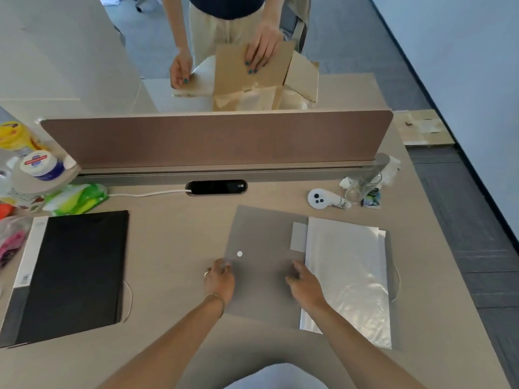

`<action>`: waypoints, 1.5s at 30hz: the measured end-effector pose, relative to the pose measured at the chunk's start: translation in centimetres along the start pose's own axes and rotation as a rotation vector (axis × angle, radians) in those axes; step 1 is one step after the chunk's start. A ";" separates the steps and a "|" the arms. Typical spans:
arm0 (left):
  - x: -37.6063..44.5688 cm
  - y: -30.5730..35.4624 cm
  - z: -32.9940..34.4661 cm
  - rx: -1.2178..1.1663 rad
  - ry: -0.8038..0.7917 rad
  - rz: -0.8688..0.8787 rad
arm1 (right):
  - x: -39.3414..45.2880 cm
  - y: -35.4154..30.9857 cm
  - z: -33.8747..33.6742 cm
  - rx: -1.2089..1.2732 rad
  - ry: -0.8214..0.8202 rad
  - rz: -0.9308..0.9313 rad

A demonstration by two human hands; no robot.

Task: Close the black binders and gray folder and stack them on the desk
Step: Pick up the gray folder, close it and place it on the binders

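Note:
A gray folder (261,234) lies open in the middle of the desk (174,240), its left cover flat and clear plastic sleeves (348,276) on its right half. My left hand (219,279) rests at the left edge of that cover, fingertips touching it near a small white dot. My right hand (304,284) lies on the cover beside the sleeves, fingers spread. A closed black binder (73,273) with a white spine sits at the left of the desk, apart from both hands.
A brown divider panel (216,138) crosses the back of the desk. Behind it a person handles a cardboard box (252,80). A green wipes pack (75,199), jars and bags crowd the left edge. A white device (320,199) and a glass (362,188) stand back right.

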State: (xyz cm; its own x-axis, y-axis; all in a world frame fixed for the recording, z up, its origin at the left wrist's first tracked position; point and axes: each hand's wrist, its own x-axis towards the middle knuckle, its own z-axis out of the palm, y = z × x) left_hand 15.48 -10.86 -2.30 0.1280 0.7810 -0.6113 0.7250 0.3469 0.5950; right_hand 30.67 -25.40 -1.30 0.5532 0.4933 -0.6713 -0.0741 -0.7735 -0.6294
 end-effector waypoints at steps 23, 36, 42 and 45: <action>-8.1 3.3 -7.8 -0.225 -0.032 0.379 | -3.1 -1.8 1.8 -0.061 0.015 -0.416; -13.8 3.8 2.1 -0.006 -0.383 0.529 | -8.5 -2.8 -7.2 -0.070 0.366 -0.797; -11.6 2.7 5.2 0.215 -0.370 0.423 | -8.0 1.3 -10.8 0.204 0.453 -0.520; -9.7 3.1 5.7 0.178 -0.286 0.272 | -7.4 3.6 -12.1 0.312 0.448 -0.410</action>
State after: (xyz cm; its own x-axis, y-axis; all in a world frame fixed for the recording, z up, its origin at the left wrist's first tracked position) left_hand 20.32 -20.35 2.50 0.4950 0.6473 -0.5797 0.7410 0.0338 0.6706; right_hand 36.37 -36.70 6.13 0.8726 0.4579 -0.1698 0.0164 -0.3750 -0.9269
